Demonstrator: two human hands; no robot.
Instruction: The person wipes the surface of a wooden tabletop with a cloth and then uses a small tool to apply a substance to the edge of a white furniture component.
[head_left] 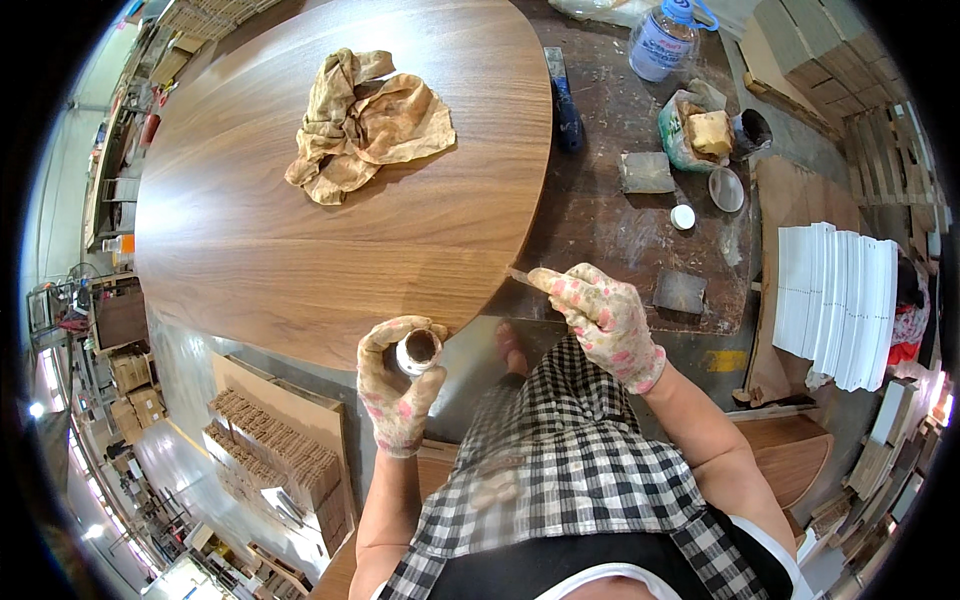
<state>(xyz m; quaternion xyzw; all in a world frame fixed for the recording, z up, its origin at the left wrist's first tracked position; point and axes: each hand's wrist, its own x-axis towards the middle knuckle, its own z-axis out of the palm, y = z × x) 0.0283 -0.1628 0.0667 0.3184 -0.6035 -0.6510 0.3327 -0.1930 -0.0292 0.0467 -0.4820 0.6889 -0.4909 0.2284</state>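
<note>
I wear cotton gloves patterned with pink. My left hand [385, 405] curls around a small white bottle [418, 354], fingers and thumb closed on its sides; it is uncapped, its mouth faces up, and the inside looks brown. It sits just off the near edge of a rounded wood-grain tabletop [250, 250]. My right hand [607, 322] is to its right, fingers pinched together on a thin, short applicator [517, 275]. Its tip points left at the tabletop's curved edge; I cannot tell whether it touches.

Farther back on the tabletop lies a crumpled, brown-stained rag [365, 125]. To the right, a scuffed dark workbench [610, 250] holds a blue-handled scraper [567, 112], a large clear water bottle [657, 50] with a blue cap, a soft plastic package [675, 140] with a yellow sponge [711, 132] in it, and a dark cup [752, 130] beside that. Nearer me are two grey rectangular pads [647, 173], a small white screw cap [682, 217] and a round translucent dish [726, 189]. I wear a black-and-white checked apron [560, 480].
</note>
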